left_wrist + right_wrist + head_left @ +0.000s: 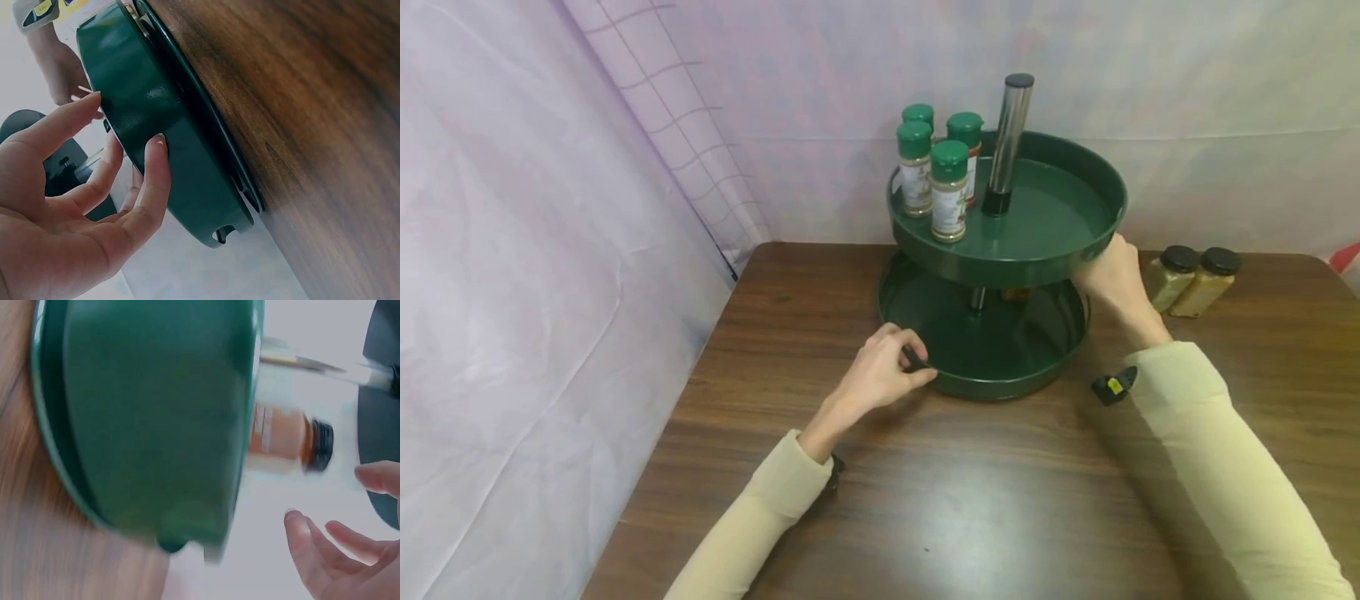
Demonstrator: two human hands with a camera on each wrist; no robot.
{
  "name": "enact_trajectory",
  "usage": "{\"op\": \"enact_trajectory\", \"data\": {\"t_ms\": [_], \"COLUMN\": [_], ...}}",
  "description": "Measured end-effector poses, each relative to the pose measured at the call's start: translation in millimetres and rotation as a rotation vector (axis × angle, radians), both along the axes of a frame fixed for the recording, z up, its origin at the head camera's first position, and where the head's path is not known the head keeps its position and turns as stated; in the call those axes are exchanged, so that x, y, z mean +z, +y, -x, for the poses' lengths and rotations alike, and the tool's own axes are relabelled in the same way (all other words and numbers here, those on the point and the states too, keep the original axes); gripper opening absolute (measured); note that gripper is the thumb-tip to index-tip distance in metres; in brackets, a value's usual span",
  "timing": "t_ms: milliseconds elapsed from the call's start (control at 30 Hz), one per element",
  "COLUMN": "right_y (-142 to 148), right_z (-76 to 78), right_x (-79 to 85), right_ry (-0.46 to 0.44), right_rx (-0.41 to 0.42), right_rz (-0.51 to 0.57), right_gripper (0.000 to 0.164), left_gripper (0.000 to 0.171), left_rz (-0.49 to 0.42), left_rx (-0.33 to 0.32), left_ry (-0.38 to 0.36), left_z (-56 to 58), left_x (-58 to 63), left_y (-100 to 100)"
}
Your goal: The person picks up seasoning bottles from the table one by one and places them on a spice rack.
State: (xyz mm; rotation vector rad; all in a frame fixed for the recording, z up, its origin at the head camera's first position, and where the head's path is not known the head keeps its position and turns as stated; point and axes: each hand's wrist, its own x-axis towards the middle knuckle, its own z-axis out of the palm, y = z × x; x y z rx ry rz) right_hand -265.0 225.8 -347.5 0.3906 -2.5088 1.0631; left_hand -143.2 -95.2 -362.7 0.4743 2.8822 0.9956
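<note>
A two-tier dark green turntable rack stands on the table, with an upper tray [1060,200] and a lower tray [992,387] on a metal post [1011,142]. My left hand [883,371] grips the lower tray's near-left rim. In the left wrist view, one fingertip presses its outer wall [187,162]. My right hand [1116,279] reaches between the tiers from the right, partly hidden by the upper tray. In the right wrist view, its fingers [303,534] are spread, apart from an orange-brown spice jar [278,434] with a black lid, which stands in the lower tray.
Several green-capped spice bottles [949,196] stand on the upper tray's left side. Two black-lidded jars [1206,283] sit on the wooden table [865,517] at the right, close to the right forearm. Pale curtains [820,125] hang behind and to the left.
</note>
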Motion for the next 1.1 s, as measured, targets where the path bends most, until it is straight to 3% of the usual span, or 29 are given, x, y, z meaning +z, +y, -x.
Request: {"op": "enact_trajectory", "data": {"t_ms": [133, 233, 667, 867, 1100], "right_y": [15, 28, 82, 111, 144], "right_z": [-5.9, -8.8, -13.1, -10.9, -11.2], "right_x": [8.5, 11.9, 23.2, 25.8, 21.3], "right_ry": [-0.163, -0.213, -0.197, -0.186, -0.242], "right_rx": [-0.076, -0.104, -0.187, -0.251, -0.337], "right_rz": [0.050, 0.068, 0.041, -0.012, -0.105], "right_gripper": [0.050, 0.062, 0.060, 0.060, 0.066], "left_gripper": [0.022, 0.021, 0.020, 0.022, 0.021], "left_rz": [-0.002, 0.001, 0.006, -0.001, -0.010], "left_rx": [0.000, 0.000, 0.007, 0.003, 0.003], "left_ry": [0.000, 0.005, -0.018, -0.022, -0.017], "left_z": [-0.8, -0.8, -1.5, -1.4, -1.7], "left_x": [1.6, 1.6, 1.1, 0.4, 0.9], "left_y": [-1, -1, -1, 1, 0]}}
